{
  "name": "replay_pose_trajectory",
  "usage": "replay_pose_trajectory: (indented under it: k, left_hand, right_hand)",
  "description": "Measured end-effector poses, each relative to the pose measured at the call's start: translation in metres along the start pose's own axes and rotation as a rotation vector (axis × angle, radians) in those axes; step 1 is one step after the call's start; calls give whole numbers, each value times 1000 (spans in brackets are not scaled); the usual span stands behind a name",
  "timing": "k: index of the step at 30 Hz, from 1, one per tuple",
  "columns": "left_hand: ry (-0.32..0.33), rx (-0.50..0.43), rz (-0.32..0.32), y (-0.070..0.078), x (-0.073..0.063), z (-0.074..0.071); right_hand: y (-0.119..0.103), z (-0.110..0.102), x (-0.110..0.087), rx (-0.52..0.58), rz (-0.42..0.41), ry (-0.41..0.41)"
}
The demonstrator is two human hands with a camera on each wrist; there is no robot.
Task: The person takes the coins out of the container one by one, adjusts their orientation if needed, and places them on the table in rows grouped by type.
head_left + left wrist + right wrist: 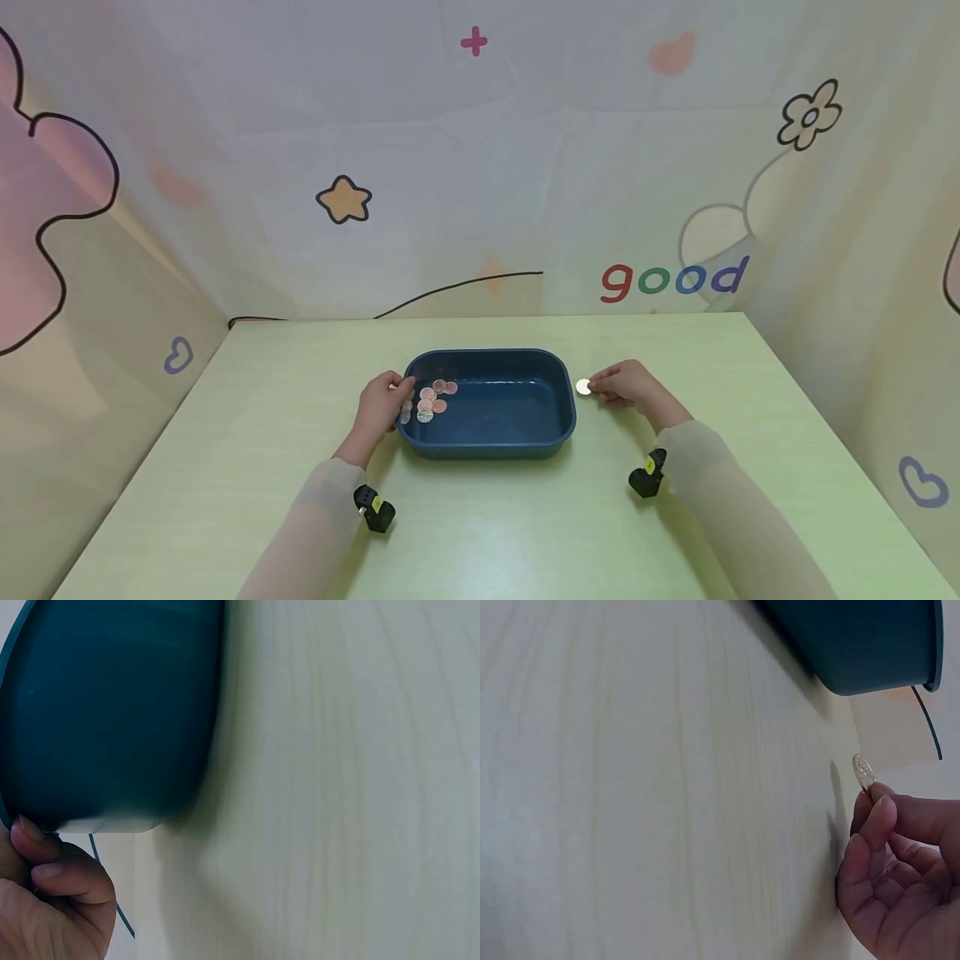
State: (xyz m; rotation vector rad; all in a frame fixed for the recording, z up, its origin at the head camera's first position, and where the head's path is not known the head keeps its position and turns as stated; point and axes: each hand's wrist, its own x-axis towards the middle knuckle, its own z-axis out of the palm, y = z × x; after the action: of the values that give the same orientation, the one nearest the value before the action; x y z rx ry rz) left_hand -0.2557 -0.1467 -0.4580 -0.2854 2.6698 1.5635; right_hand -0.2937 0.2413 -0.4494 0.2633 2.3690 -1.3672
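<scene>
A dark blue rectangular tray point(487, 450) with rounded corners stands on the table. Several copper-coloured coins point(439, 407) and a silvery coin point(425, 415) lie inside at its left end. My left hand point(381, 407) grips the tray's left rim, thumb over the edge and the other fingers curled outside, as the left wrist view also shows. Off the tray's right side, my right hand point(628, 385) pinches a shiny coin point(864, 772) between thumb and fingertips. That coin is raised off the tabletop, its edge pointing toward the tray.
The pale wood-grain table point(517, 533) reaches back to a printed cloth point(480, 208) that hangs behind and along both sides. Black wrist cameras point(375, 509) sit on both sleeves.
</scene>
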Motion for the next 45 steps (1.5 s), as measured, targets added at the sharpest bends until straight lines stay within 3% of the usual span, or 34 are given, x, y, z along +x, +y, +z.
replay_pose_trajectory:
  k: [7,15,27,45]
  left_hand:
    - [-5,-5,-11,0,0,1]
    - [1,3,-12,0,-1,0]
    - [-1,15,-5,0,-3,-1]
    - [1,20,-4,-1,1,1]
  right_hand:
    - [2,2,3,-54,26,19]
    - [-1,6,1,-129,-1,34]
    - [-2,8,-1,-152,-45,54]
    - [0,7,5,-120,9,115]
